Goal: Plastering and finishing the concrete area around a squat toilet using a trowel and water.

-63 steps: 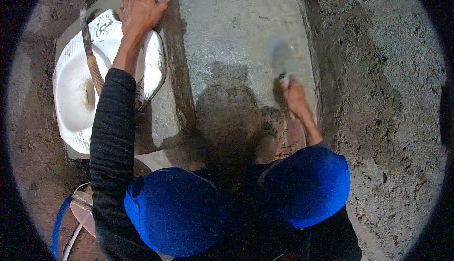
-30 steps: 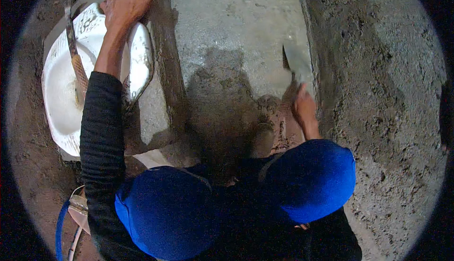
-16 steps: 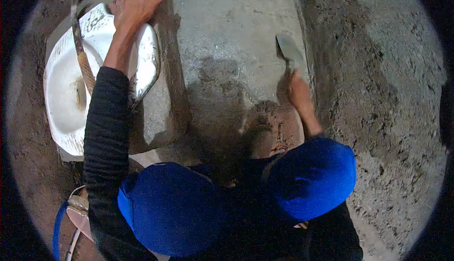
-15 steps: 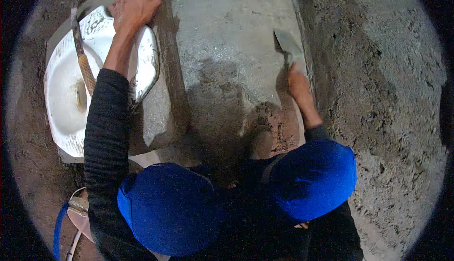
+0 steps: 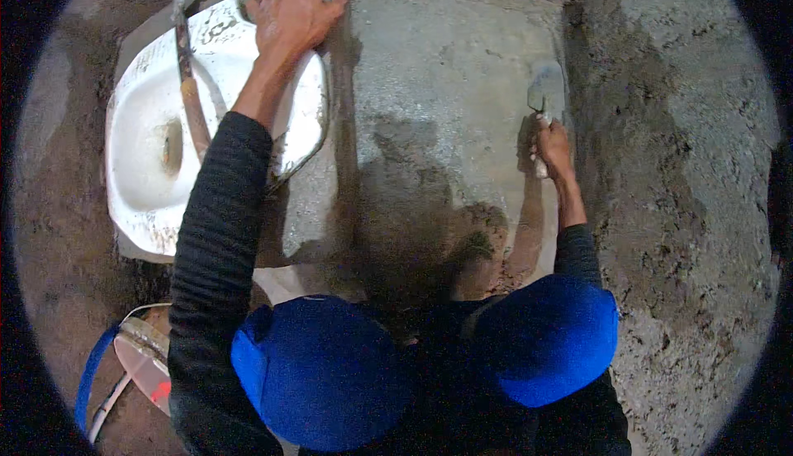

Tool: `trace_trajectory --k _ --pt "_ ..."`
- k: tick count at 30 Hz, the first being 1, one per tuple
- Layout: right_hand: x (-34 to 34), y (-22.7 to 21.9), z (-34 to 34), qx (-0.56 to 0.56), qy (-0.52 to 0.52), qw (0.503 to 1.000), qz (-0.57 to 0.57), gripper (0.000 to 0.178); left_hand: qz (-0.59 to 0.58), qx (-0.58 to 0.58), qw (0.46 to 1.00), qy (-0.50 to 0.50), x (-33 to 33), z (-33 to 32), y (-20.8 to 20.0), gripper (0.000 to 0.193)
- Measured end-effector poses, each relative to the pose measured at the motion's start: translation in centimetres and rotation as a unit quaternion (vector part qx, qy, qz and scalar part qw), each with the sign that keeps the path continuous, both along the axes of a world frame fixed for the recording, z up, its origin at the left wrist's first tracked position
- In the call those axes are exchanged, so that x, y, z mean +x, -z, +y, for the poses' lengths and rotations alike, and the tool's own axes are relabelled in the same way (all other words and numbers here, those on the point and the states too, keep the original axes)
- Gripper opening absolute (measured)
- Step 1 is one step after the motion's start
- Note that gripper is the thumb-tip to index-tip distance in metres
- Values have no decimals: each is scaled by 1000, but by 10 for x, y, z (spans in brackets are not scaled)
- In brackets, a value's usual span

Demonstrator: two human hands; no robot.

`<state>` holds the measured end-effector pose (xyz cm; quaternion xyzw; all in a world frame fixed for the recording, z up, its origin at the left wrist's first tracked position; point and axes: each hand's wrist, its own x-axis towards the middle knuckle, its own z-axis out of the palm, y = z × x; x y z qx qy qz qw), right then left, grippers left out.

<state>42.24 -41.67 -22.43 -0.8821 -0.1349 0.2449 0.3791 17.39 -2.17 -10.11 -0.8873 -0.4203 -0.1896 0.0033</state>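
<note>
My right hand point(image 5: 555, 149) is closed round the handle of a small trowel point(image 5: 545, 84). Its blade lies on the wet, smoothed cement surface point(image 5: 462, 59), close to the right edge. At the upper left, my left hand point(image 5: 296, 14) rests with fingers spread beside the far corner of a white ceramic basin point(image 5: 132, 183), on or just above the raised cement ledge. The basin has dark smears and a drain hole. A hammer-like tool point(image 5: 187, 76) with a long, taped handle lies across it, its lower end hidden behind my left sleeve.
Rough, damp ground point(image 5: 661, 208) runs along the right side. A bucket point(image 5: 144, 365) with a blue strap stands at the lower left, partly behind my arm. My knees in blue point(image 5: 322, 373) take up the near middle. Reddish, uneven patches show at the cement's near edge.
The whole view has shifted, so most things sit further right. The trowel blade has turned from tilted leftward to pointing straight away from me and looks flatter. My left hand stays beside the basin.
</note>
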Motion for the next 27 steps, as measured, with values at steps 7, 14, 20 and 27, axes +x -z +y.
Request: trace_trajectory --k 7,14,20,27 --pt "-90 -2 75 -11 -311 950 1 39 5 -16 1000 -11 6 -13 -5 75" --pt "30 -1 75 39 -91 992 79 28 -38 -42 998 -14 15 -23 -21 70" --pt "84 85 115 -105 -302 839 -441 30 -62 -36 997 27 26 -23 -18 69" --pt "-48 -11 149 21 -218 956 197 22 -69 -27 997 -6 -18 -3 -14 66"
